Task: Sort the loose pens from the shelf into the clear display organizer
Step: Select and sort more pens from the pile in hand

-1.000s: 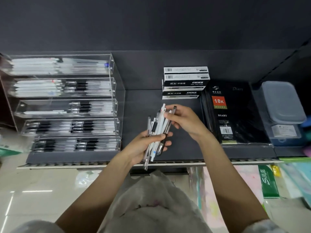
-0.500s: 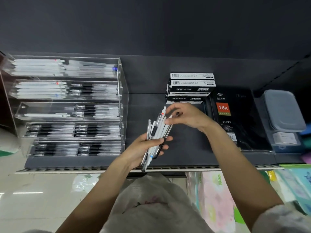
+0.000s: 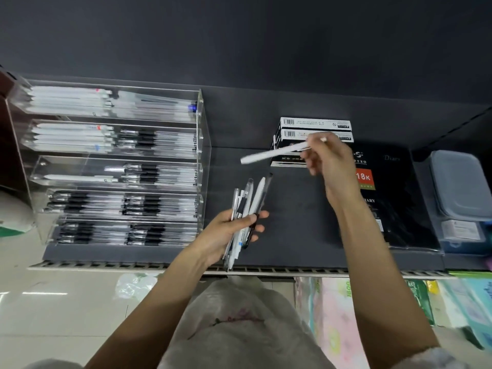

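Right fingers (image 3: 310, 153) pinch a seemingly white pen (image 3: 274, 153) pointing left; left hand (image 3: 229, 230) grips a pen bundle (image 3: 246, 209).

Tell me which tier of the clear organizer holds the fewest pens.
The third tier from the top of the organizer: its left half shows about one white pen, while the other tiers look fuller.

Stacked black-and-white boxes (image 3: 315, 129) at shelf rear. Black diary (image 3: 394, 198) lies beside them, right. Grey lidded container (image 3: 458, 187) far right. Pale plastic bag (image 3: 239, 328) below shelf edge.
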{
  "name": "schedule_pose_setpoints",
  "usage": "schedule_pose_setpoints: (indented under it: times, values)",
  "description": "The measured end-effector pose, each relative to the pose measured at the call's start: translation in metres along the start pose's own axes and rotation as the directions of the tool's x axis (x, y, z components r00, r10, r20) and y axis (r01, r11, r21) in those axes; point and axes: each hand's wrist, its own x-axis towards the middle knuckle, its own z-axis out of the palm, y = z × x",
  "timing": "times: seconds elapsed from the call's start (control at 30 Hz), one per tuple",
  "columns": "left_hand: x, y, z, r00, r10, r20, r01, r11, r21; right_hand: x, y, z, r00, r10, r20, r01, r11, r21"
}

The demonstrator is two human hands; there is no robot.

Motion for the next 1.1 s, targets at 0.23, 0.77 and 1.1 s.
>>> schedule_pose_setpoints:
  times: [0.23, 0.77, 1.1]
  values:
    - [0.016, 0.006, 0.013, 0.976, 0.104, -0.194, -0.166, 0.925, -0.343, -0.090, 0.045, 0.035, 0.914, -0.400, -0.074, 0.330, 0.834, -0.442]
    - [0.018, -0.003, 0.007, 0.954, 0.182, -0.239, -0.253, 0.916, -0.313, -0.110, 0.081, 0.051, 0.823, -0.449, 0.347, 0.552, 0.493, -0.672]
    - [0.000, -0.012, 0.009, 0.987, 0.120, -0.109, -0.120, 0.993, 0.001, -0.024, 0.028, 0.041, 0.970, -0.055, 0.235, 0.208, 0.688, -0.695]
